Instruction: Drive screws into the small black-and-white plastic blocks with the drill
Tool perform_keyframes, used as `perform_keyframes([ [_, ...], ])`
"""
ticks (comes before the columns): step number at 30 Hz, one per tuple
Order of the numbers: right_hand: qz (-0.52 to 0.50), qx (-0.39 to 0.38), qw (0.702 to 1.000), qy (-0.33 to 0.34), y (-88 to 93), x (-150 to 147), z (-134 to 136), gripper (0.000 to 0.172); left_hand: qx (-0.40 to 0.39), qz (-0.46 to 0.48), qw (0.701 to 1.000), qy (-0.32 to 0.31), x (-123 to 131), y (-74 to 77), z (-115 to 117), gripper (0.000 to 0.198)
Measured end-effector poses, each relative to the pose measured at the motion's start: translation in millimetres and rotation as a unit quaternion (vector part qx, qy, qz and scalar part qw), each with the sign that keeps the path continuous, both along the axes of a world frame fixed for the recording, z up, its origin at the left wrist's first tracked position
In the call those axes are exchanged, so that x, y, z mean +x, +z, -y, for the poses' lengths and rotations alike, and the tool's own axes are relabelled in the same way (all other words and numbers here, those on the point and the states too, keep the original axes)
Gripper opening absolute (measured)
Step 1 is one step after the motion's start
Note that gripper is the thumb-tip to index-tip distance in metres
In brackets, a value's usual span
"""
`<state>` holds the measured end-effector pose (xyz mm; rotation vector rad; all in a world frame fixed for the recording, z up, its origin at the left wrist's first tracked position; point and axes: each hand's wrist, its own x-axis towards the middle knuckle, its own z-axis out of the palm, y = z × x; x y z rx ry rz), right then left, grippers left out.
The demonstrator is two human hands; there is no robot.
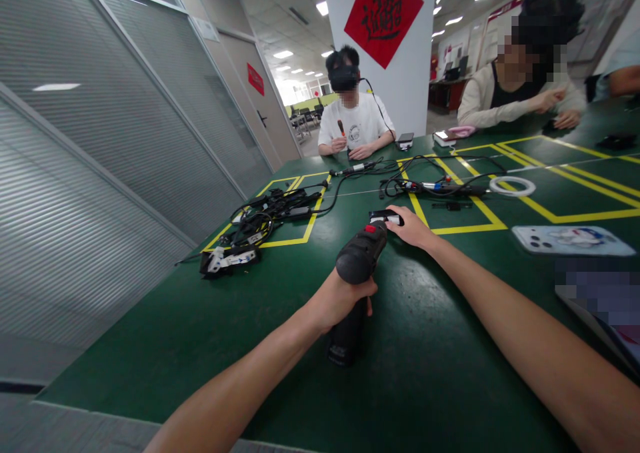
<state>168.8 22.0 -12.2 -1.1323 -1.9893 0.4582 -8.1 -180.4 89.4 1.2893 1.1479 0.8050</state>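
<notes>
My left hand (pixel 345 300) is wrapped round the handle of a black cordless drill (pixel 361 256) with a red button on top. The drill points away from me, and its front end meets or overlaps a small black-and-white part (pixel 387 218); contact is hard to tell. My right hand (pixel 409 228) grips that part from its right side, just beyond the drill. The part's exact kind cannot be made out. Most of the drill's front is hidden behind its body.
Tangled black cables (pixel 280 210) and a black-and-white device (pixel 230 260) lie left. Ahead are a soldering-iron-like tool (pixel 445 188) and a white ring (pixel 513 186). A phone (pixel 573 240) and a laptop-like object (pixel 600 306) lie right. Across the green table (pixel 280 373), a person (pixel 355 120) holds a screwdriver.
</notes>
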Motion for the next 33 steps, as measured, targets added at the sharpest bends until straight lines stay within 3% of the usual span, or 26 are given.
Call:
perform_keyframes([
  [33,0.002,0.010,1.000,0.000,-3.7,0.4,-3.5,0.043,-0.001,0.006,1.000,0.001,-1.6,-4.1,-1.9,0.016],
])
